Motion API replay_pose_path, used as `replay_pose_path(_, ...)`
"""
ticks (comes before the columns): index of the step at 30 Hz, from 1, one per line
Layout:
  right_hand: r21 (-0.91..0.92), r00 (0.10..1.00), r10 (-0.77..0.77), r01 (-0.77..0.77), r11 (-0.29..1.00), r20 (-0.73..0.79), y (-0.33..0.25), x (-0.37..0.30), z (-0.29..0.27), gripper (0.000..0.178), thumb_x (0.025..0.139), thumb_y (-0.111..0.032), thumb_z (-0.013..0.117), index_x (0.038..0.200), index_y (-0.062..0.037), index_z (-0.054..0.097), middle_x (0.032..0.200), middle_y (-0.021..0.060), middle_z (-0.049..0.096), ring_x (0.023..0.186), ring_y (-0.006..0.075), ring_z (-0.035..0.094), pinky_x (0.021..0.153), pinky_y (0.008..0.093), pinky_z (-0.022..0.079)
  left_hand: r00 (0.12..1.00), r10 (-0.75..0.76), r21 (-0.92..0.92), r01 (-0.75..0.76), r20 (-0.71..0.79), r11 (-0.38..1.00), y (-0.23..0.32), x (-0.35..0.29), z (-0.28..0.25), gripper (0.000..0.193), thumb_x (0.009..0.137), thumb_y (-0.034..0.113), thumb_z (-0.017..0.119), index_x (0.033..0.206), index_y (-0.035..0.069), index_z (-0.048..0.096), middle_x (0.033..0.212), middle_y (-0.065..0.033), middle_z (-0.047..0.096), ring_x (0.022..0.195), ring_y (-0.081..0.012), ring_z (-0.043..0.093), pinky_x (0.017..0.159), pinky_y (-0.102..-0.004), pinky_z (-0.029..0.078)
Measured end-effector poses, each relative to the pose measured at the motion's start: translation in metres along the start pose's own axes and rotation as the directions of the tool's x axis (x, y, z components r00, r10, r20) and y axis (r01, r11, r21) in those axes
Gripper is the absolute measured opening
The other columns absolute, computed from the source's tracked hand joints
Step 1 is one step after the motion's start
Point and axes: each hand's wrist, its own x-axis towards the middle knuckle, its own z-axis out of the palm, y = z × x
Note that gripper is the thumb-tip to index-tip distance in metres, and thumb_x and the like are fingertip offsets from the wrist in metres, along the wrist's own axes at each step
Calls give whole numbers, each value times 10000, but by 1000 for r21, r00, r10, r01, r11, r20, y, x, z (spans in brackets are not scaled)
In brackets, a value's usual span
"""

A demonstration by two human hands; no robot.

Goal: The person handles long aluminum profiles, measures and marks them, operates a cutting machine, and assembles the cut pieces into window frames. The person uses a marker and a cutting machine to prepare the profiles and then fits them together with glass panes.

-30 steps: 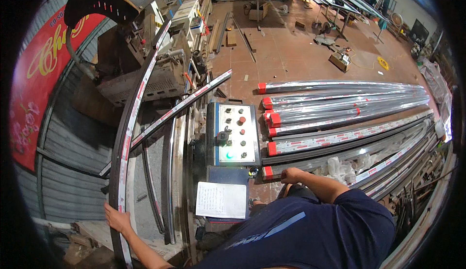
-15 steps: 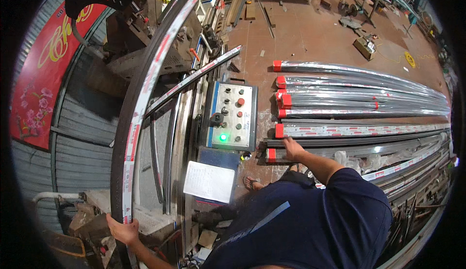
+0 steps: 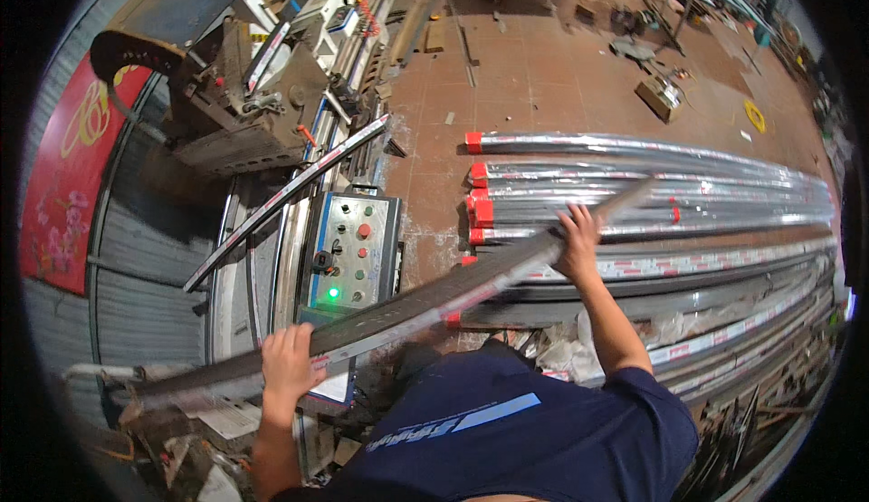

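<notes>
A long dark metal profile [image 3: 425, 307] with a white-and-red printed film along one side lies slantwise across my front, off the floor. My left hand [image 3: 290, 364] is closed round its nearer part at the left. Farther along, my right hand [image 3: 577, 241] grips it close to the far end, which is smeared by motion. Under the profile stands a control box [image 3: 358, 253] with knobs, a red button and a lit green lamp. The profile and my left hand cover most of the white sheet [image 3: 337, 386] beside the box.
Film-wrapped profile bundles [image 3: 634, 149] with red ends lie on the tiled floor [image 3: 525, 76] at right. A shorter profile [image 3: 290, 199] leans across the machine bed at left, below a rusty machine head [image 3: 244, 95]. A yellow coil [image 3: 754, 117] lies far right.
The profile has swung from standing along my left side to lying across my front. My right hand has left the bundles and taken hold of it. My left hand has moved right and up.
</notes>
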Motion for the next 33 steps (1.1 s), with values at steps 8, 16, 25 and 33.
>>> replay_pose_path(8,-343,867,434,-341,875,246,101,-178,-117,741,729,-107,755,1437,-132,537,1468,101,600,1468,332,487,1248,721,166,861,429,-113,-414,274,903,-3,128,4,987,474,333,981,1314,77,531,1123,-124,627,1078,-343,627,923,-464,479)
replay_pose_path(16,-331,812,371,-234,914,450,142,-156,-163,927,488,-217,953,1322,-129,558,1266,95,644,1247,341,584,1190,567,356,799,378,-187,-328,468,926,-28,250,57,1022,502,214,1005,1367,52,486,1207,-158,681,1175,-403,641,1034,-477,473)
replay_pose_path(25,-369,827,253,-60,927,502,153,34,-106,810,462,-263,905,1217,-131,644,1160,158,666,1151,426,604,1044,543,475,859,415,-279,-337,299,899,-130,365,175,995,482,226,994,1328,59,497,1199,-163,659,1171,-391,643,1001,-500,487)
replay_pose_path(33,-446,663,127,338,829,738,87,322,50,633,750,-336,875,1328,-181,671,1243,128,730,1034,400,709,852,611,527,937,316,-487,-209,148,848,-186,482,260,883,494,233,990,1197,44,490,996,-190,686,1028,-438,676,896,-562,538)
